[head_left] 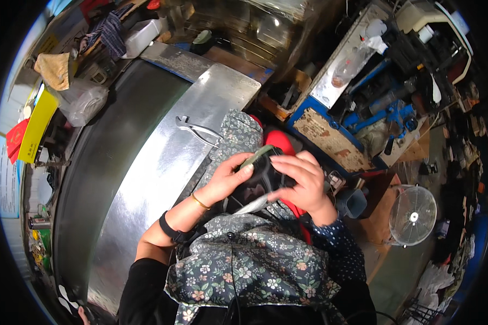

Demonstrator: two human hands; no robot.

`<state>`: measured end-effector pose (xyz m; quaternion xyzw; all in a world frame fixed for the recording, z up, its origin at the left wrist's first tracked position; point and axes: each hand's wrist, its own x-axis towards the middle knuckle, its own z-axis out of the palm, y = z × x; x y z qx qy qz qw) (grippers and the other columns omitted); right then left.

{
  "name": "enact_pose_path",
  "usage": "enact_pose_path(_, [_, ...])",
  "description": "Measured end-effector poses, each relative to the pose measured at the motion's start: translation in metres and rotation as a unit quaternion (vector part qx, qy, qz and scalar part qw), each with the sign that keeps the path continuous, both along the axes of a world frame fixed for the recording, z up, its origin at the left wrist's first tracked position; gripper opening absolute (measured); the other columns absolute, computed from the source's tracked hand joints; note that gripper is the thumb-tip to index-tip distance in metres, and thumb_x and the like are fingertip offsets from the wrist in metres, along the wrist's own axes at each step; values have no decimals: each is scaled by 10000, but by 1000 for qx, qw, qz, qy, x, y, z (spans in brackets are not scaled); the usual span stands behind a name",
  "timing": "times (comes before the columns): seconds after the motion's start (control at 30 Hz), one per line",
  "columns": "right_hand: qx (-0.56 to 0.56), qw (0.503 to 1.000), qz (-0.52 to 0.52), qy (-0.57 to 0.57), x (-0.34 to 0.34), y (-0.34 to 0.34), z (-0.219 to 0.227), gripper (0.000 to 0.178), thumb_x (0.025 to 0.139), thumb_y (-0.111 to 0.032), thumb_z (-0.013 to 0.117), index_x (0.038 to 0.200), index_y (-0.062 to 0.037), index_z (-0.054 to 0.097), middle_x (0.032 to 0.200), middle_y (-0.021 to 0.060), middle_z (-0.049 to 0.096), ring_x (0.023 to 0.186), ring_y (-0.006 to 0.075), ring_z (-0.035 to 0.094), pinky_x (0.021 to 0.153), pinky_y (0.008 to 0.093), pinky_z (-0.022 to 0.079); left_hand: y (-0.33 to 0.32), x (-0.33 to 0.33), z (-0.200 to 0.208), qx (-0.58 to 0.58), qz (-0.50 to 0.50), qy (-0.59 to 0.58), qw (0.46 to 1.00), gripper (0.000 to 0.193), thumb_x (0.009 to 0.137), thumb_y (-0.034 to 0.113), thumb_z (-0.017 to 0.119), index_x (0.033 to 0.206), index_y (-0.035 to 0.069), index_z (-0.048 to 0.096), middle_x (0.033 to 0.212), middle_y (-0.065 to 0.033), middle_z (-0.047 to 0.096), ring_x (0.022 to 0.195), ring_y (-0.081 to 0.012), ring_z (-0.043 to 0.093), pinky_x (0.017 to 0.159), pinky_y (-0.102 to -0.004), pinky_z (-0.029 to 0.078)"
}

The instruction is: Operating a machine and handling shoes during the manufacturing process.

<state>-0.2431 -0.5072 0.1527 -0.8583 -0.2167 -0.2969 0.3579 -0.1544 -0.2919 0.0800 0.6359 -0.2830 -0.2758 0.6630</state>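
Over my apron-covered lap I hold what looks like a black shoe upper [261, 177] with a green part and a pale strip along its lower side. My left hand [228, 177] is closed on its green edge, thumb on top and fingers hidden behind it. My right hand [303, 181] grips it from the other side, with bent fingers over the top and the thumb lower down. Left of my hands, metal pincers [188, 126] lie on a shiny metal table [146, 162], their handles pointing toward my apron [244, 265].
A dark conveyor belt [87, 189] curves along the table's left side. On my right are a blue-framed machine [331, 130], a grey plastic cup [351, 203] and a round fan [413, 216]. A clear plastic bag [87, 103] hangs past the belt. Something red shows beneath my hands.
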Motion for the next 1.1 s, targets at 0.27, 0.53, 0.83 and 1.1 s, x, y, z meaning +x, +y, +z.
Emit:
enact_pose_path(0.27, [27,992,-120,-40,-61,1,-19,382,824,-181,764,1135,18,667,1151,236,696,982,383,703,859,419,567,-46,-22,80,37,-39,-262,963,669,806,499,773,1222,3,604,1075,-183,678,1007,-331,680,875,-400,514])
enact_pose_path(0.53, [6,991,-44,128,-65,-5,37,450,661,-215,860,1021,17,722,1109,181,725,962,301,732,832,363,584,-44,-46,89,13,43,-194,980,352,867,337,745,1016,30,663,869,-127,714,777,-335,697,689,-393,542])
enact_pose_path(0.83, [-36,976,23,212,-36,-10,51,664,579,-326,902,1108,17,691,1153,205,694,977,322,705,855,383,561,-37,-26,72,64,-13,-39,997,318,1058,257,498,1045,-1,684,864,-62,685,819,-107,608,747,-278,499])
enact_pose_path(1.1, [465,843,-32,267,4,49,-98,497,944,-161,691,1373,16,510,1211,66,634,1149,130,564,1031,331,427,-45,38,48,42,47,-405,912,556,818,280,735,1256,-12,558,1231,-225,608,1169,-400,578,1051,-467,426])
